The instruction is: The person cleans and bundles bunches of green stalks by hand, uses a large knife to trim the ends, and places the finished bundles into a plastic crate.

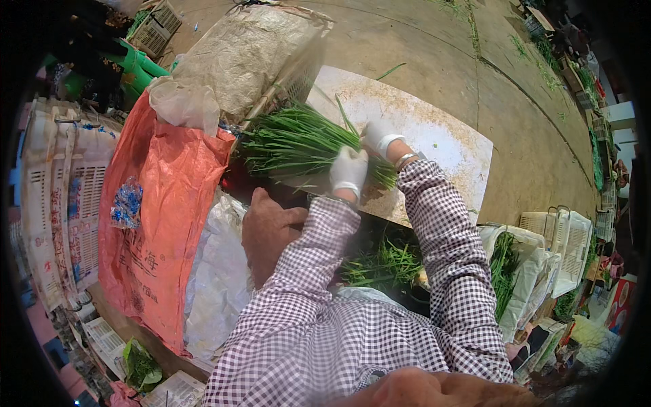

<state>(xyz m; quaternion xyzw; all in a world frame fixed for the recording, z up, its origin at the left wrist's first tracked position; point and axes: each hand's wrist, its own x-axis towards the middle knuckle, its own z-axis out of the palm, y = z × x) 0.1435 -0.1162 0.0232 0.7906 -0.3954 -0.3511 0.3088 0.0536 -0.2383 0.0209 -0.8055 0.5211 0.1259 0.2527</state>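
**Left hand (349, 169) grasping a bundle of long green stalks (298, 141) at the edge of a white board (454, 146)**

The left hand, in a white glove, is curling its fingers over the stalks and holding them near their right-hand end. The right hand (381, 138), gloved in white too, is bending just beside the bundle, a little farther from the body; a single blade is sticking up near its fingers, but whether they are closing on it cannot be told. The bundle is lying across the near left part of the board, its leafy tips fanning out to the left and its other end poking out to the right beneath the hands. Brown dirt is speckling the board.

Checked sleeves (441, 210) are covering both arms, and a bracelet (407, 159) is circling the right wrist. Looser greens (383, 264) are lying between the forearms, close to the body. On the left, an orange-red sack (169, 173) is hanging in folds, with a crumpled clear wrapper (127, 205) bearing blue marks resting on it. Beyond it, a beige sheet (247, 51) is covering a crate. On the right, more greens (500, 268) are standing in a white-lined container, near pale plastic crates (571, 251). Concrete floor (536, 146) is stretching away behind the board.
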